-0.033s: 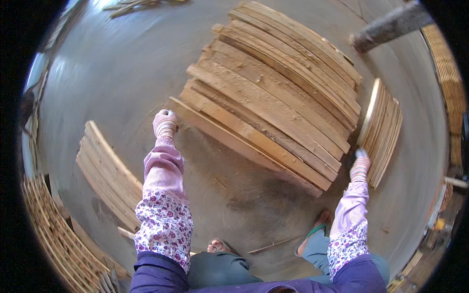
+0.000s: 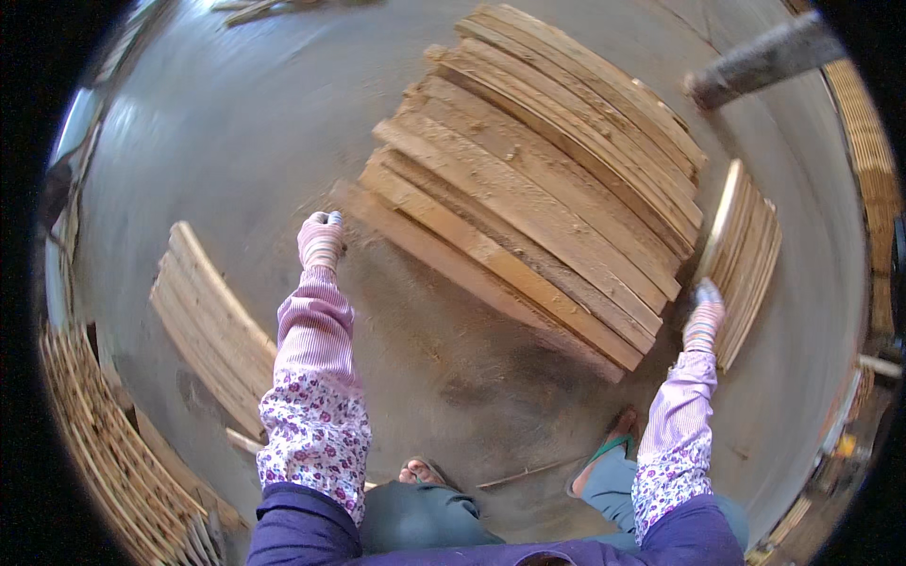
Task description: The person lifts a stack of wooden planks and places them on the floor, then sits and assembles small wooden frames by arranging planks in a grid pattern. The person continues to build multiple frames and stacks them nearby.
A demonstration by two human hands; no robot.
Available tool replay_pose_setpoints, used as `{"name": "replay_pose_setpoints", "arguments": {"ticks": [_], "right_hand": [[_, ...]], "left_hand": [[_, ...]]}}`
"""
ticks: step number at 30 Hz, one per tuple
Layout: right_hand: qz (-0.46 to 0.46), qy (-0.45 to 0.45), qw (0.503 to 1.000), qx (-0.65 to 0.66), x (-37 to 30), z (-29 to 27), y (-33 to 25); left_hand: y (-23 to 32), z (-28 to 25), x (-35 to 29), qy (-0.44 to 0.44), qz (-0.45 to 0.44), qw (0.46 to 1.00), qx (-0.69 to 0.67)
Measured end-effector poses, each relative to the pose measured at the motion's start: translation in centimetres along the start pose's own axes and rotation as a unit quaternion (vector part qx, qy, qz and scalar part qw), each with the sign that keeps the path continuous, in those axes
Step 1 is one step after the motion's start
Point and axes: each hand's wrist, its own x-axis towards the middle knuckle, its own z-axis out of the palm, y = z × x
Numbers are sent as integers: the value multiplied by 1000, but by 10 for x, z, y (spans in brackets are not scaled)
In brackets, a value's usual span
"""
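Observation:
A large stack of long wooden planks (image 2: 538, 179) lies slanted on the concrete floor in front of me. My left hand (image 2: 321, 241), in a pink striped glove, is curled at the near left end of the lowest plank (image 2: 444, 255). My right hand (image 2: 704, 319), gloved the same way, reaches up at the right. It sits between the big stack's right end and a smaller pile of planks (image 2: 750, 255), just under the end of a pale plank standing on edge (image 2: 719, 222). Its grip is hidden.
Another low pile of planks (image 2: 203, 316) lies on the floor to my left. Slatted wooden racks (image 2: 90, 434) curve along the left rim, and more show at the right rim (image 2: 864, 132). A dark beam (image 2: 760, 58) juts in at the top right. My feet in sandals (image 2: 613, 448) stand below.

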Motion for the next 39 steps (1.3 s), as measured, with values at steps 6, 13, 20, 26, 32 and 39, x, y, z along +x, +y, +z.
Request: {"name": "replay_pose_setpoints", "arguments": {"ticks": [6,13,20,26,32,39], "right_hand": [[-405,-217,820,-340,-62,187,-146],[-435,-313,666,-519,-46,277,-102],[-408,-323,707,-478,28,280,-102],[-409,-341,775,-340,5,286,-168],[-372,-483,753,-249,-145,297,-222],[-294,-599,721,-186,-275,318,-268]], "left_hand": [[-153,-81,-189,32,-7,994,-108],[-370,-148,-408,309,-293,903,-55],[-378,-136,-422,285,-505,813,-47],[-437,-149,-422,251,-388,855,-236],[-486,-204,-424,198,-229,715,-630],[-437,-257,-359,201,-177,774,-574]]}}
